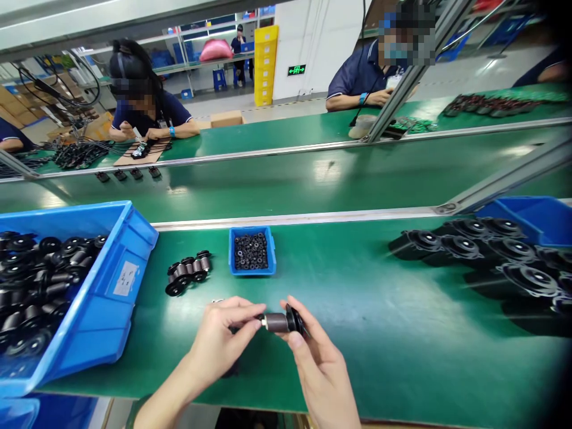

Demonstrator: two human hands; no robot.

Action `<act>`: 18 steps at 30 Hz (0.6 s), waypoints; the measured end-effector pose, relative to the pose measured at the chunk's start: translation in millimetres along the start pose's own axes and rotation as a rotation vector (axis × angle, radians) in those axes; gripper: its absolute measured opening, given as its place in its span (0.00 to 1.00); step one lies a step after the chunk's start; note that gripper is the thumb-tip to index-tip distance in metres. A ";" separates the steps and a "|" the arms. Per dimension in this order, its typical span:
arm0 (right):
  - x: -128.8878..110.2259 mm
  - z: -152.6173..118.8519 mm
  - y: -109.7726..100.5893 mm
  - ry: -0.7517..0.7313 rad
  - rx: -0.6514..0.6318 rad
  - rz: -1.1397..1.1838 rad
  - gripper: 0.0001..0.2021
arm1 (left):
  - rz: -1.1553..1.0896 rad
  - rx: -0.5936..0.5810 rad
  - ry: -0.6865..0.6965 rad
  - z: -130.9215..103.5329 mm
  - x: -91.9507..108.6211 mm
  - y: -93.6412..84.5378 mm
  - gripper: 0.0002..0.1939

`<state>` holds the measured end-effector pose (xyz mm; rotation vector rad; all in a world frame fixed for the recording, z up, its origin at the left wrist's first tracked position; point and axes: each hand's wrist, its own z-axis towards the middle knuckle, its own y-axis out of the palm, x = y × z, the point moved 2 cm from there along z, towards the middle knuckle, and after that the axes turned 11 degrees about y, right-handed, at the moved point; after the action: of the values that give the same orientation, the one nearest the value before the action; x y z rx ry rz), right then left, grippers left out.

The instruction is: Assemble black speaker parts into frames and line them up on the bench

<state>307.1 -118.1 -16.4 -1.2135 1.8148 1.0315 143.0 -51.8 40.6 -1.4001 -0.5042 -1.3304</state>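
Note:
My right hand (pixel 319 357) grips a rotor-like part (pixel 277 322) by the black disc at its right end. A dark brown cylinder extends left from the disc and ends in a short pale tip. At that tip, the thumb and fingers of my left hand (pixel 223 330) are pinched together. A small dark bit shows at these fingertips, too covered to name. Beyond my hands is a small blue bin (pixel 252 273) full of little black rings. Left of the bin, several similar rotor-like parts (pixel 190 271) lie in a group on the green bench.
At left stands a large blue bin (pixel 105 298) heaped with similar parts. Several black round-topped housings (pixel 465 247) stand at right, before another blue bin (pixel 531 220). A metal frame (pixel 411 77) crosses the view. Co-workers (pixel 147 113) sit at the bench opposite.

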 end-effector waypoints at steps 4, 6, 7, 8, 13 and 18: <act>2.9 -6.7 1.0 -0.013 0.038 -0.036 0.24 | -0.145 0.091 -0.118 -10.0 -5.9 -0.2 0.07; 5.1 -10.2 5.7 0.031 0.034 0.085 0.23 | -0.253 0.133 -0.160 -13.9 -7.4 1.9 0.05; 6.3 -11.9 8.9 0.063 0.025 0.175 0.23 | -0.309 0.154 -0.178 -15.8 -7.9 3.2 0.05; 7.3 -13.7 12.3 0.096 0.009 0.271 0.22 | -0.349 0.170 -0.187 -17.6 -8.1 4.5 0.05; 9.3 -20.1 24.0 0.242 -0.018 0.545 0.21 | -0.204 0.220 0.002 -26.7 -4.8 5.6 0.04; 21.2 -27.5 28.0 0.526 -0.136 0.645 0.19 | -0.106 0.202 0.158 -40.8 4.0 5.2 0.03</act>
<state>270.7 -144.0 -16.8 -1.0575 2.6965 1.2721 131.0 -90.7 33.3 -1.1066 -0.5955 -1.4209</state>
